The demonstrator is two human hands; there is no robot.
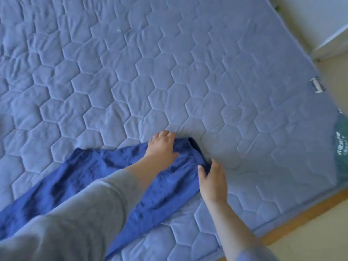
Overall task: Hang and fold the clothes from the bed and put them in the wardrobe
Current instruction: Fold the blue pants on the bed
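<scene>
A royal-blue garment (90,178) lies stretched out flat across the near part of the bed (169,72), running from the lower left towards the middle. My left hand (162,147) rests on its far upper corner with fingers curled over the edge. My right hand (211,178) pinches the garment's right end, at a dark opening that looks like a hem or cuff. Grey sleeves cover both my forearms partway.
The bed has a light-blue quilt with a hexagon pattern. Its wooden frame edge (301,213) runs along the lower right. A greenish plastic bag (341,147) sits at the bed's right edge. White furniture (331,38) and pale floor show at the upper right.
</scene>
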